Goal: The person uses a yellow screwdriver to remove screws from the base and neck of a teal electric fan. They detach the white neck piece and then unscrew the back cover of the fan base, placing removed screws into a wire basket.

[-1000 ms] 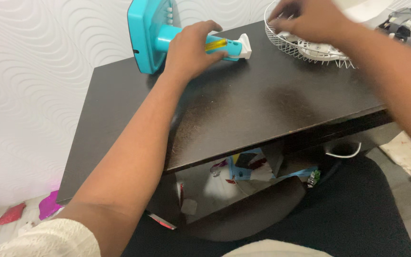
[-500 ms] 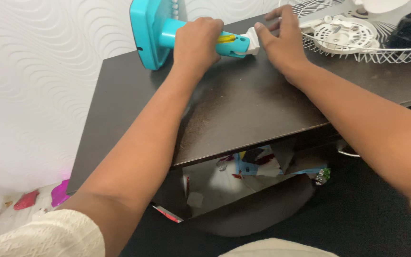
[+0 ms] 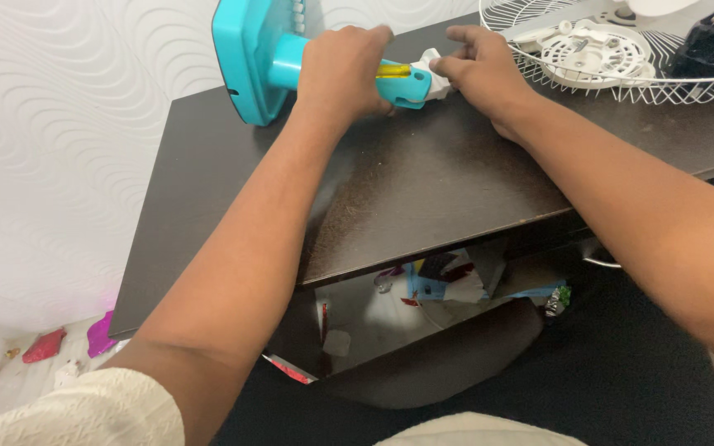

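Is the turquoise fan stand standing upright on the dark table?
No, the turquoise fan stand lies on its side on the dark table, gripped by the left hand.

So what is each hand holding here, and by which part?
The left hand grips the teal fan stand around its stem. The right hand pinches the white piece at the stem's end.

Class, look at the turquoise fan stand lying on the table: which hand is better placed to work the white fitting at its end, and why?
Probably the right hand: its fingertips already pinch the white fitting, while the left hand is wrapped around the stand, steadying it.
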